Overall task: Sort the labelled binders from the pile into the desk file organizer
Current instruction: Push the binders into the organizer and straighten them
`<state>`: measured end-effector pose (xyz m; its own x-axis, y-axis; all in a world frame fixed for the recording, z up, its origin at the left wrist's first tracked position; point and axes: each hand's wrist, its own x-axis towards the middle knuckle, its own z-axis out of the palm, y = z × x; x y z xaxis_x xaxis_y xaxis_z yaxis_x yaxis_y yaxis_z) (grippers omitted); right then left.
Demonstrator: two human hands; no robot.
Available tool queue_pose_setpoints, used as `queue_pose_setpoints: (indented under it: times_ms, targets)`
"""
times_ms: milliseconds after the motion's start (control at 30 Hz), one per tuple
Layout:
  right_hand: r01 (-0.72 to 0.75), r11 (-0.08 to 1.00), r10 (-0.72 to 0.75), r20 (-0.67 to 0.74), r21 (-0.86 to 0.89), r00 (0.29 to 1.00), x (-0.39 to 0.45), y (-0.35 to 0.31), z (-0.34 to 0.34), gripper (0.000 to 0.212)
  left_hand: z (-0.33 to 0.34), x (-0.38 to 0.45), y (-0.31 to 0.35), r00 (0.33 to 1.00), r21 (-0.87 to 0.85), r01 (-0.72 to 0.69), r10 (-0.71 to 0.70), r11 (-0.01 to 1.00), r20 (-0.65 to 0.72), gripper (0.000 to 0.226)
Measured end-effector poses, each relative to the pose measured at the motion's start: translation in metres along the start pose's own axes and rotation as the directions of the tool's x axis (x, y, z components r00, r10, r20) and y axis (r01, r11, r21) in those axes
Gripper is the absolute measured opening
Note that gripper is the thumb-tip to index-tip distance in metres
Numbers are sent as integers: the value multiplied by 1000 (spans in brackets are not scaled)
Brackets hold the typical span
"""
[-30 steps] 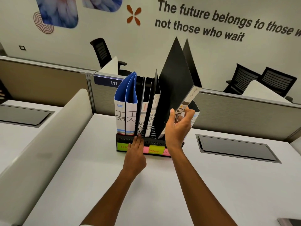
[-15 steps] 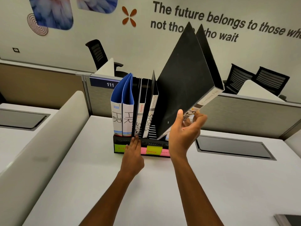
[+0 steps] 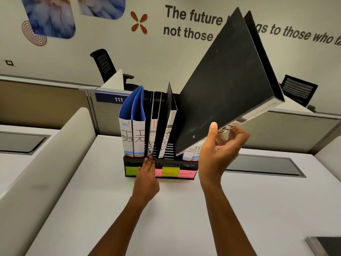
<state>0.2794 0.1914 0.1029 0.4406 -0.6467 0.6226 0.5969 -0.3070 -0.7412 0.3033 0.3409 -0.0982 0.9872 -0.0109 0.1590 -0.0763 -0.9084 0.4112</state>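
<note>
A black desk file organizer (image 3: 186,165) stands on the white desk, its front carrying green, pink and yellow sticky labels. Two blue HR binders (image 3: 132,126) fill its left slots and two black SPORTS binders (image 3: 166,133) lean in the middle. My right hand (image 3: 219,150) grips the spine of a large black binder (image 3: 227,85) and holds it tilted up to the right above the right slots. Two more white spines (image 3: 191,154) show beneath it. My left hand (image 3: 147,174) rests with straight fingers against the organizer's front edge.
A grey partition numbered 111 (image 3: 110,98) runs behind the organizer. A rounded white divider (image 3: 46,163) flanks the desk on the left. A dark cable hatch (image 3: 265,165) lies flush at the right, and a dark item (image 3: 326,246) shows at the bottom right corner. Office chairs stand beyond.
My right hand has lifted the black binder up and swung it further to the right, out of the right slots. My left hand has stayed on the organizer's front.
</note>
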Motion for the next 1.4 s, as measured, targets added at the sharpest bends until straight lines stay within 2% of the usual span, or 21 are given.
queue_pose_setpoints:
  times_ms: [100,200,300,600,800,967,1067,1233,1400]
  targets:
    - [-14,999,12,58,38,998,0,7,12,28,0,-1,-1,1000,4,2,-2,1000,4,71]
    - [-89,994,82,119,58,990,-2,23,26,26,0,-1,-1,1000,-4,-1,1,1000,2,72]
    - [-138,990,133,172,17,976,-4,43,42,27,0,-1,-1,1000,-16,-8,8,1000,-1,71]
    - [-74,989,114,327,-131,938,-30,93,65,29,1,0,-2,1000,-6,-9,9,1000,-5,70]
    - [-152,975,202,352,-164,914,-54,110,66,34,2,1,-1,1000,-5,-3,3,1000,-9,70]
    - [-201,962,264,448,-183,854,-66,124,62,36,6,0,-4,1000,3,-4,4,1000,-16,70]
    - [-160,967,244,529,-199,813,-65,128,57,39,8,0,-4,1000,2,-3,3,1000,-12,70]
    - [-53,939,269,626,-341,732,-68,134,51,52,6,1,-4,1000,-16,-2,2,1000,17,75]
    - [64,886,287,653,-459,701,-75,132,52,51,0,3,-3,999,-12,12,-11,1000,46,79]
